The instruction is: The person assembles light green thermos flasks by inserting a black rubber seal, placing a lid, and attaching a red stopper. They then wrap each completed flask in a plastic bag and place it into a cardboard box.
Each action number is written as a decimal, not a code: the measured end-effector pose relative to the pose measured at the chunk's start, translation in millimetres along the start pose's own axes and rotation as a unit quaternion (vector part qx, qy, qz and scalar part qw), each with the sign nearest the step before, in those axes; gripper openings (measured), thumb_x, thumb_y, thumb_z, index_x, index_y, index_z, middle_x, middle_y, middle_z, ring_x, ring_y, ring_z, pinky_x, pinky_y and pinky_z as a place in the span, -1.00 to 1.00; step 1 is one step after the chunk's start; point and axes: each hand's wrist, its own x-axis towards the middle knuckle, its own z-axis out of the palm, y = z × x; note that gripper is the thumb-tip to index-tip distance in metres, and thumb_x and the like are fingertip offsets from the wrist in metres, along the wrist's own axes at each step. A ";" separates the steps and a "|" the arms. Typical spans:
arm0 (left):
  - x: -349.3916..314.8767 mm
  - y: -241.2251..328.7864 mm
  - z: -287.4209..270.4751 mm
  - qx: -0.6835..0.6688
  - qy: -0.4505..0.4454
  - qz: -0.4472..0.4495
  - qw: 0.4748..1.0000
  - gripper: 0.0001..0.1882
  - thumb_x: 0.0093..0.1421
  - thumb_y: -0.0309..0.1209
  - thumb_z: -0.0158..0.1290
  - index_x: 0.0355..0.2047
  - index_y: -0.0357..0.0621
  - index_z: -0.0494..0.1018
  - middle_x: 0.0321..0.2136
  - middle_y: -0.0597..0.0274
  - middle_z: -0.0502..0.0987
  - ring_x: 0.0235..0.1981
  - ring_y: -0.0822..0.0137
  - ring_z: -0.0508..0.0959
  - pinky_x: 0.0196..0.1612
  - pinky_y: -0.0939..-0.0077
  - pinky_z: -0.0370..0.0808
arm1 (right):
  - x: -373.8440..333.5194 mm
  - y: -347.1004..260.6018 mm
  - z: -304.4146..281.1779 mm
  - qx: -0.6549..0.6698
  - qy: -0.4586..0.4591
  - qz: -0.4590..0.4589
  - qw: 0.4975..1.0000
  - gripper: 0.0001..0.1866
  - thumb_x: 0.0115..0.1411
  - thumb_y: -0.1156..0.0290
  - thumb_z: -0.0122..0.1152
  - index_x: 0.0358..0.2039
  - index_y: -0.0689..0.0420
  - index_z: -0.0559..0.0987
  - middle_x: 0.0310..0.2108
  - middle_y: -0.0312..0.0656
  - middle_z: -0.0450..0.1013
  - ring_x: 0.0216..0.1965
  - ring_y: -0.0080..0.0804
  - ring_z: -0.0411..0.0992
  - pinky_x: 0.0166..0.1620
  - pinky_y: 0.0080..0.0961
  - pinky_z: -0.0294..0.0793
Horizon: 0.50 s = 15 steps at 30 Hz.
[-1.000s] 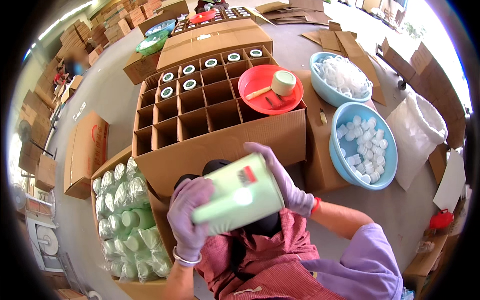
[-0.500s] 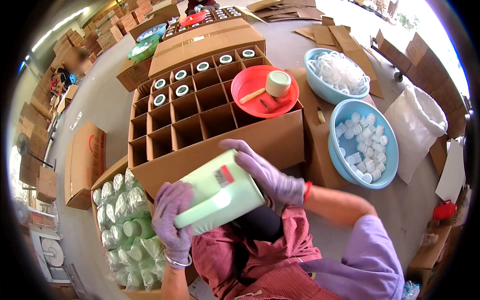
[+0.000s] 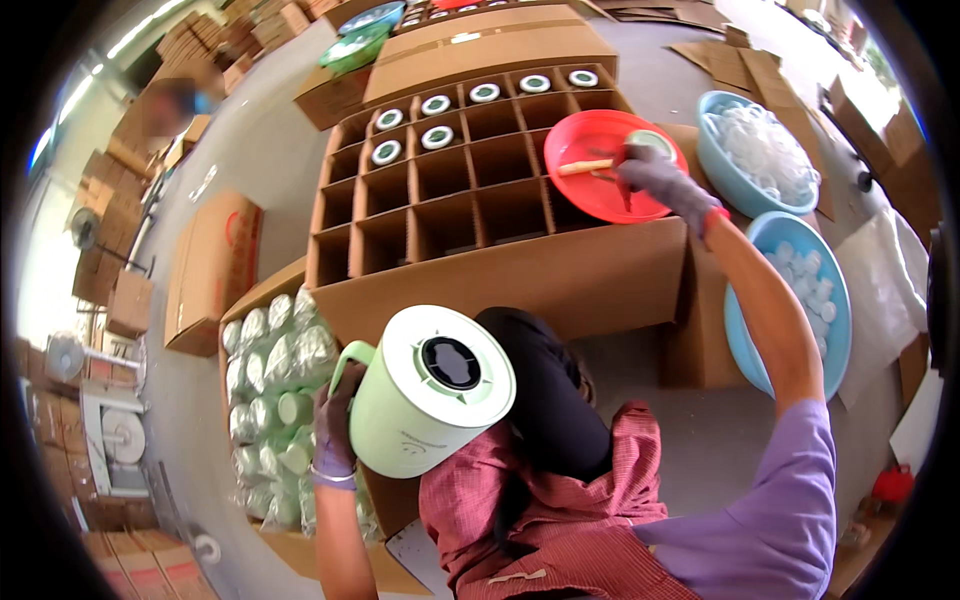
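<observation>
My left hand [image 3: 337, 425] is closed on the handle of a light green jug [image 3: 400, 425], above my lap. The jug is tilted, with a white round end and a dark circular centre turned toward me. My right hand [image 3: 660, 180] reaches into a shallow red basin [image 3: 570, 200], its fingers closed around the end of a thin reddish tool [image 3: 627, 196]; the tool's kind is hard to make out. Beside the fingers, also in the basin, are a stick with a pale yellow handle [image 3: 585, 167] and a light green round cup or tub [image 3: 652, 143], partly behind my hand.
The basin rests on a divided carton [image 3: 500, 270] with several white-lidded items [image 3: 437, 137] in its cells. At right stand blue tubs of clear rings [image 3: 760, 150] and white caps [image 3: 800, 290], near a white sack [image 3: 885, 270]. A carton of wrapped green jugs [image 3: 280, 400] stands at left.
My right hand has left the jug and gone up and right into the red basin. The jug has turned in my left hand, its round end now showing. The view has shifted.
</observation>
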 end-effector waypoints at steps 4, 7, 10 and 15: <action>7.3 34.5 10.3 -0.039 -0.069 -0.059 0.995 -0.64 0.38 -0.17 -0.03 -0.17 -0.24 0.55 -0.37 0.26 0.62 -0.37 0.49 0.59 -0.28 0.53 0.51 | -85.9 -57.3 28.9 0.315 -0.150 -0.148 0.925 -0.76 0.17 0.31 0.20 -0.28 0.25 0.54 -0.34 -0.23 0.51 -0.29 -0.50 0.48 -0.18 -0.44 0.54; 10.6 58.7 21.7 -0.046 -0.114 -0.077 0.989 -0.62 0.39 -0.14 -0.02 -0.14 -0.23 0.56 -0.35 0.26 0.63 -0.35 0.50 0.60 -0.27 0.55 0.52 | -143.1 -102.0 72.8 -0.064 -0.112 -0.579 0.805 -0.83 0.08 0.41 0.22 -0.27 0.04 0.55 -0.15 -0.20 0.43 -0.10 -0.16 0.46 -0.05 -0.24 0.51; 13.9 60.6 33.8 -0.184 -0.115 -0.226 0.950 -0.62 0.39 -0.14 -0.03 -0.10 -0.22 0.55 -0.33 0.25 0.63 -0.33 0.49 0.61 -0.26 0.55 0.53 | -159.9 -121.1 105.5 -0.194 -0.011 -0.726 0.660 -0.73 -0.02 0.34 0.28 -0.25 0.01 0.53 -0.13 -0.23 0.41 -0.02 -0.11 0.43 0.05 -0.11 0.50; 19.0 59.1 22.6 -0.094 -0.238 -0.140 0.956 -0.63 0.39 -0.16 -0.02 -0.12 -0.25 0.55 -0.33 0.26 0.63 -0.32 0.48 0.61 -0.25 0.54 0.53 | -172.1 -124.2 129.2 -0.149 -0.043 -0.741 0.653 -0.81 -0.04 0.31 0.27 -0.37 0.03 0.54 -0.15 -0.20 0.41 -0.01 -0.12 0.42 0.07 -0.11 0.53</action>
